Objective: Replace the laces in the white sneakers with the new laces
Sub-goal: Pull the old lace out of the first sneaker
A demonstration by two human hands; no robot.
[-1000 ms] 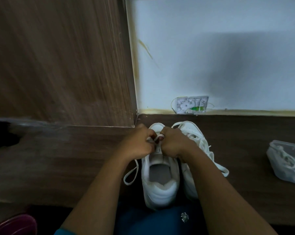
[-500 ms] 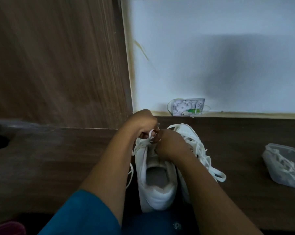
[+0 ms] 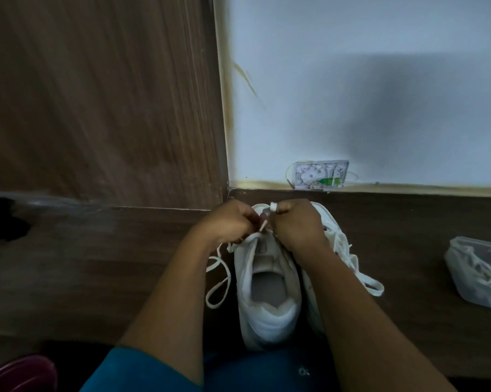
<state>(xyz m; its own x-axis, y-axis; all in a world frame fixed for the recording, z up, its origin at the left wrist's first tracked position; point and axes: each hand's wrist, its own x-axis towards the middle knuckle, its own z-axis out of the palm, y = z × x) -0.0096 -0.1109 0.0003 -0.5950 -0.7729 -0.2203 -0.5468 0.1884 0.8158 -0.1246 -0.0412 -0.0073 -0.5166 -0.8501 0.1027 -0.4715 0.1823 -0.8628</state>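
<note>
Dark wooden surface (image 3: 97, 264), filling the lower half of the frame; wood panel (image 3: 97, 94) standing at upper left; pale wall (image 3: 351, 80) at upper right, the two meeting in a corner above centre.

- Small white box (image 3: 320, 175) with a green part: against the foot of the wall, just above centre.
- White sneaker (image 3: 266, 292): centre of the frame, heel toward the lower edge, opening facing up.
- Second sneaker (image 3: 327, 222): just right of the first, alongside it, largely hidden behind the right forearm; its own flat lace loops (image 3: 371, 287) trail out to the right.
- Lace (image 3: 218, 278): white, one loose loop lying on the surface left of the centre sneaker; the upper part runs up between the two hands.
- Left hand (image 3: 227, 222): over the front of the centre sneaker, fingers curled, pinching the lace.
- Right hand (image 3: 298, 224): touching the left one, fingers curled, pinching the lace with its tip sticking up above the knuckles.
- Clear plastic bag (image 3: 464, 290): right edge, well apart from the sneakers, white laces (image 3: 473, 267) bundled inside.
- Teal sleeve (image 3: 142, 372): lower edge, on the left arm.
- Dark red object (image 3: 21, 374): lower left corner, cut off, kind unclear.
</note>
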